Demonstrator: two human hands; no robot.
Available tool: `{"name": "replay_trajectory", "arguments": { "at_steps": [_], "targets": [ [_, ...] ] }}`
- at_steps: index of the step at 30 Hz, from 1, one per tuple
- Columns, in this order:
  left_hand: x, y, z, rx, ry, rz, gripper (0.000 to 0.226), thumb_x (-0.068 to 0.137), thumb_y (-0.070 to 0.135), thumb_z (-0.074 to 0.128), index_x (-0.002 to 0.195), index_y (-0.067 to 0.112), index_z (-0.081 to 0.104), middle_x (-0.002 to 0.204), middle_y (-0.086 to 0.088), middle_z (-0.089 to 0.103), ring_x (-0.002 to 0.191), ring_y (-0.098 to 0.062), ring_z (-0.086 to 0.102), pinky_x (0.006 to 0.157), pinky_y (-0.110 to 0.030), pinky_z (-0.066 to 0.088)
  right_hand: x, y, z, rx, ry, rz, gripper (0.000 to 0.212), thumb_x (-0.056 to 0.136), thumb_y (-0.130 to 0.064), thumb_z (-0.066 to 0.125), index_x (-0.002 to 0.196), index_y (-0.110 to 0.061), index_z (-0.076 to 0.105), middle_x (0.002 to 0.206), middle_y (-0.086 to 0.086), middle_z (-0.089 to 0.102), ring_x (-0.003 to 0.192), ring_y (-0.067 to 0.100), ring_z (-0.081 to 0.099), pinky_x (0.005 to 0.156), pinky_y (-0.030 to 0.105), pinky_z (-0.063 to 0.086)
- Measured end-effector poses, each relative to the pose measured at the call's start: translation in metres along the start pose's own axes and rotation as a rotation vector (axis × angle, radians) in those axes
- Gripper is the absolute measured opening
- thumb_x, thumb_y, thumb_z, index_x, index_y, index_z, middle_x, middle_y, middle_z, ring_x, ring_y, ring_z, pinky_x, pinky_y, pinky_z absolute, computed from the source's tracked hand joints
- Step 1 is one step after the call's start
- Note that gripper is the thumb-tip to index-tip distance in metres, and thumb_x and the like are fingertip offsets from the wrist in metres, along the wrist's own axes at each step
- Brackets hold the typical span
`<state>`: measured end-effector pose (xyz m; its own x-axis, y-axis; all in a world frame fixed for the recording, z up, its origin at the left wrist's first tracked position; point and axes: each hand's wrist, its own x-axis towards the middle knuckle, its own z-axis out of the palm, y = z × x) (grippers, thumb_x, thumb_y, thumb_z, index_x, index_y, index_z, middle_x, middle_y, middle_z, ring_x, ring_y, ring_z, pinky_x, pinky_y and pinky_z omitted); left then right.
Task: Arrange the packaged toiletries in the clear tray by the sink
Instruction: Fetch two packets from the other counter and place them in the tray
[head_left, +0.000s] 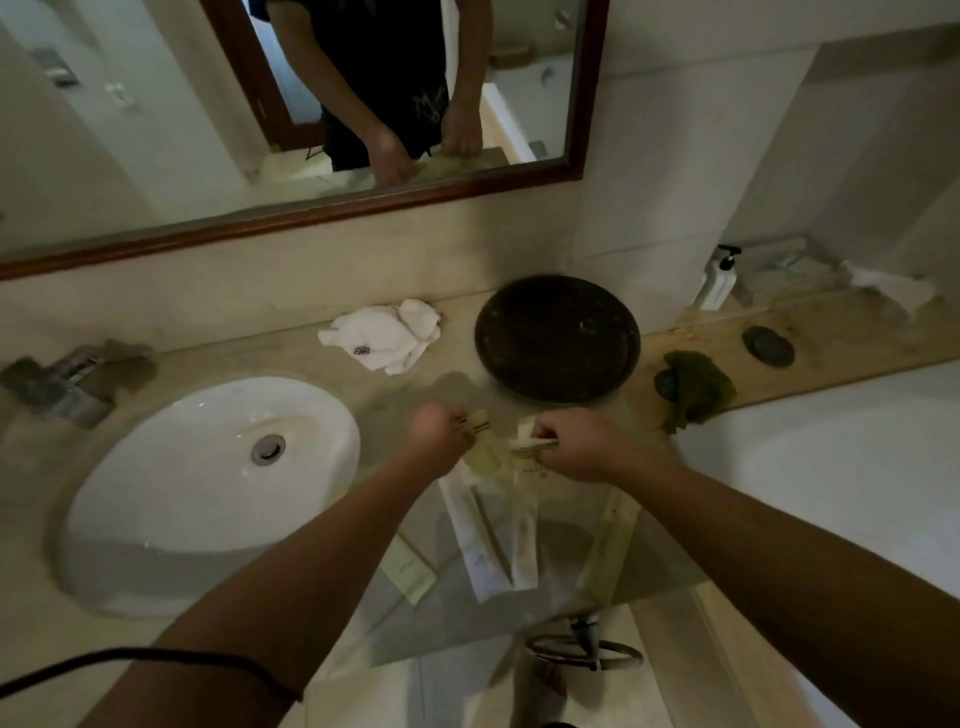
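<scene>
A clear tray (652, 551) sits on the counter right of the white sink (208, 488). Long white packaged toiletries (480, 545) lie side by side in it, and a cream packet (610, 545) lies along its right wall. My left hand (439, 434) is shut on a small cream packet with dark stripes (479, 422) over the tray's far end. My right hand (582, 449) is shut on another striped packet (527, 441) close beside it. A further flat packet (410, 569) lies at the tray's left edge, partly under my left forearm.
A dark round tray (556, 338) stands just behind my hands. A crumpled white cloth (387, 332) lies left of it, a green cloth (693, 387) to its right. A pump bottle (719, 278) stands on the far ledge. The tap (62, 384) is at far left, a bathtub (831, 467) on the right.
</scene>
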<state>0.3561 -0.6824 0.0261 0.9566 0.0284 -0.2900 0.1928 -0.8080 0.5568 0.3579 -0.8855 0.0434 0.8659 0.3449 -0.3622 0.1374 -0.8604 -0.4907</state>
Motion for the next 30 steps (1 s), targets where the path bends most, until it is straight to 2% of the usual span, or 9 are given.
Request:
{"name": "replay_trajectory", "arguments": {
  "at_steps": [6, 9, 15, 18, 20, 23, 25, 27, 30],
  "targets": [
    [-0.051, -0.043, -0.058, -0.289, 0.330, 0.139, 0.030, 0.072, -0.007, 0.065, 0.070, 0.022, 0.072, 0.090, -0.002, 0.066, 0.086, -0.017, 0.064, 0.080, -0.028, 0.051, -0.002, -0.090, -0.017, 0.276, -0.005, -0.073, 0.012, 0.086, -0.021, 0.065, 0.095, -0.015, 0.068, 0.089, 0.002, 0.068, 0.083, 0.017, 0.067, 0.067, 0.028, 0.053],
    [-0.092, -0.090, -0.087, -0.549, 0.401, 0.003, 0.047, 0.071, -0.023, 0.047, 0.066, 0.016, 0.073, 0.094, -0.005, 0.067, 0.083, -0.018, 0.066, 0.066, -0.024, 0.055, 0.000, -0.139, 0.002, 0.390, -0.052, -0.073, 0.018, 0.088, -0.020, 0.062, 0.102, -0.010, 0.068, 0.095, 0.004, 0.069, 0.088, 0.019, 0.066, 0.071, 0.029, 0.050],
    [-0.190, -0.206, -0.140, -0.873, 0.553, -0.169, 0.027, 0.078, -0.016, 0.063, 0.088, 0.006, 0.077, 0.097, 0.001, 0.072, 0.092, -0.007, 0.069, 0.077, -0.016, 0.056, 0.002, -0.262, 0.080, 0.542, -0.095, -0.079, 0.012, 0.090, -0.019, 0.057, 0.092, -0.014, 0.067, 0.078, -0.002, 0.068, 0.061, 0.008, 0.059, 0.050, 0.021, 0.042],
    [-0.237, -0.266, -0.162, -1.041, 0.634, -0.280, 0.032, 0.082, -0.011, 0.053, 0.091, 0.009, 0.078, 0.106, -0.010, 0.073, 0.097, -0.020, 0.069, 0.088, -0.033, 0.056, 0.004, -0.330, 0.127, 0.569, -0.136, -0.097, 0.015, 0.087, -0.016, 0.056, 0.079, -0.017, 0.068, 0.076, 0.002, 0.071, 0.061, 0.011, 0.061, 0.051, 0.024, 0.042],
    [-0.264, -0.300, -0.176, -1.114, 0.705, -0.340, 0.029, 0.087, -0.002, 0.052, 0.091, 0.011, 0.077, 0.104, -0.014, 0.073, 0.092, -0.025, 0.068, 0.082, -0.036, 0.055, 0.004, -0.370, 0.155, 0.594, -0.166, -0.110, 0.013, 0.088, -0.015, 0.057, 0.083, -0.017, 0.069, 0.077, 0.002, 0.071, 0.063, 0.012, 0.061, 0.053, 0.024, 0.042],
    [-0.299, -0.342, -0.196, -1.097, 0.879, -0.411, 0.021, 0.087, 0.001, 0.060, 0.099, 0.012, 0.072, 0.099, -0.013, 0.071, 0.070, -0.015, 0.062, 0.057, -0.018, 0.049, 0.006, -0.422, 0.195, 0.619, -0.231, -0.124, 0.015, 0.088, -0.016, 0.061, 0.100, -0.015, 0.070, 0.089, 0.006, 0.072, 0.067, 0.013, 0.062, 0.054, 0.024, 0.044],
    [-0.315, -0.367, -0.206, -1.167, 0.954, -0.461, 0.037, 0.084, -0.005, 0.061, 0.115, 0.015, 0.063, 0.101, -0.012, 0.069, 0.070, -0.014, 0.062, 0.050, -0.016, 0.048, 0.007, -0.452, 0.217, 0.638, -0.256, -0.110, 0.014, 0.089, -0.013, 0.062, 0.100, -0.016, 0.070, 0.091, 0.008, 0.072, 0.071, 0.014, 0.064, 0.054, 0.024, 0.046],
    [-0.327, -0.390, -0.213, -1.245, 0.949, -0.530, 0.048, 0.082, -0.006, 0.062, 0.120, 0.023, 0.054, 0.102, -0.009, 0.069, 0.079, -0.020, 0.066, 0.060, -0.027, 0.055, 0.007, -0.478, 0.234, 0.683, -0.315, -0.129, 0.014, 0.090, -0.007, 0.059, 0.094, -0.017, 0.068, 0.090, 0.008, 0.071, 0.075, 0.016, 0.065, 0.061, 0.028, 0.049],
    [-0.331, -0.416, -0.225, -1.299, 0.933, -0.618, 0.027, 0.081, -0.008, 0.059, 0.100, 0.011, 0.061, 0.102, -0.013, 0.070, 0.085, -0.026, 0.067, 0.079, -0.041, 0.055, 0.017, -0.510, 0.253, 0.709, -0.402, -0.167, 0.016, 0.090, -0.004, 0.059, 0.093, -0.017, 0.067, 0.099, 0.011, 0.073, 0.086, 0.023, 0.069, 0.075, 0.037, 0.053]
  ]
}}
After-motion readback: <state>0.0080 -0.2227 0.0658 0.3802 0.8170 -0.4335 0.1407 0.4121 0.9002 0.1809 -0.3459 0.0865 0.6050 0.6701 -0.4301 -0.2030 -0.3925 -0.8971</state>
